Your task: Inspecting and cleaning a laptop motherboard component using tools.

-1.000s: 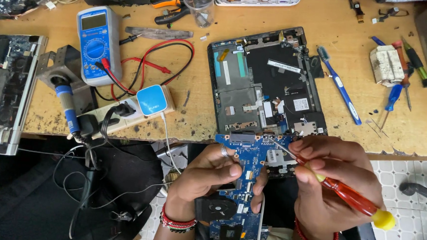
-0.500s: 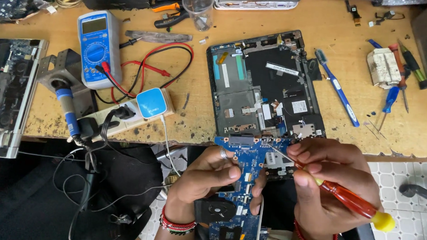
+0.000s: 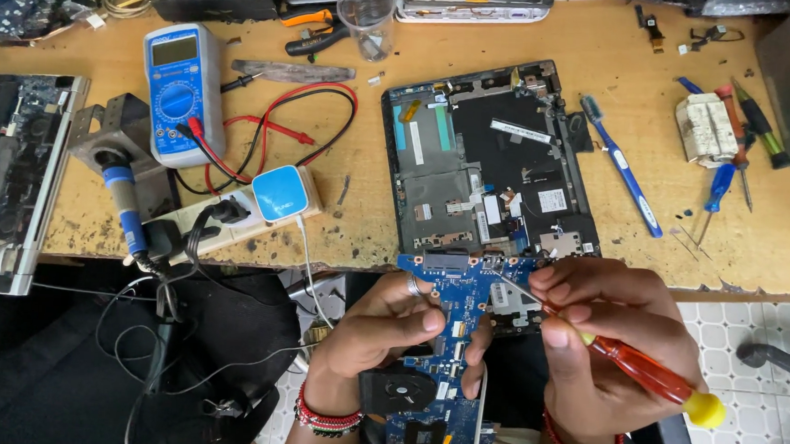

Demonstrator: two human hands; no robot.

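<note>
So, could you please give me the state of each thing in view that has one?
Blue circuit board: out of its case, held by left hand.
Red-handled screwdriver: gripped in right hand, tip on board.
Black laptop base: opened, flat on the wooden bench.
Blue multimeter: leads plugged in.
Clear plastic cup: upright.

The desk (image 3: 534, 38) is bare wood, scuffed and stained dark along its front edge. The screwdriver (image 3: 646, 373) has a glossy translucent red plastic handle with a yellow cap and a thin metal shaft. The motherboard (image 3: 450, 298) is matt blue with shiny metal parts. The multimeter (image 3: 177, 90) is smooth blue plastic.
</note>
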